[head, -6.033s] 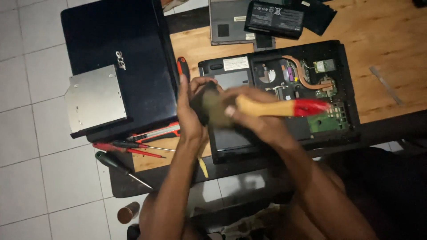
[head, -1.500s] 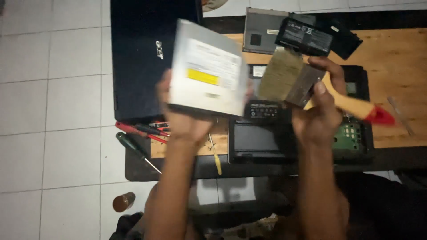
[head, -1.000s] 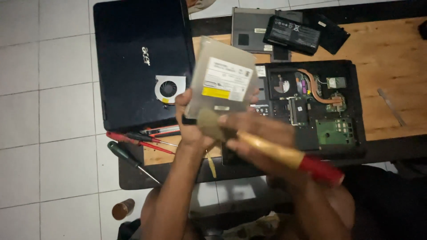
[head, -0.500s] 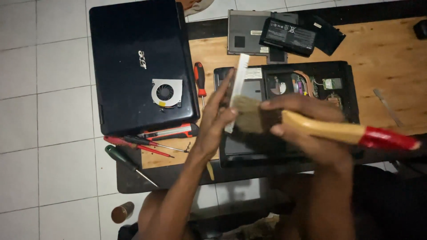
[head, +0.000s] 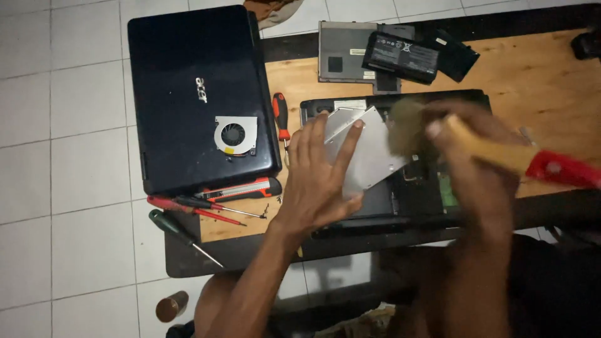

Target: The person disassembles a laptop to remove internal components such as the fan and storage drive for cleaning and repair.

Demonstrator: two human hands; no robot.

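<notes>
Left hand (head: 319, 178) lay flat over the silver optical drive (head: 369, 153), fingers (head: 346, 145) spread wide and pressing it down on the opened laptop base (head: 400, 200); half a second earlier the same hand had held the drive on edge, upright above the base, so the drive had been turned and laid flat. Right hand (head: 476, 169), much blurred by motion, was closed around the yellow-and-red handle of a paintbrush (head: 501, 156), its bristle head (head: 407, 128) meeting the drive's right edge. A second before, the brush had been working the drive held in the air; it was now working the flat face, which read as the dusting moving on to another side of the drive. On the worktop (head: 538, 81) the rest was as before: the closed dark laptop lid (head: 200, 100) at left with a small cooling fan (head: 235, 134) resting on it, a red-handled screwdriver (head: 280, 116) just beside the base, a utility knife (head: 241, 189) and more screwdrivers (head: 194, 209) at the lid's near edge, a grey cover panel (head: 341, 59) and black battery pack (head: 400, 56) at the far side.
</notes>
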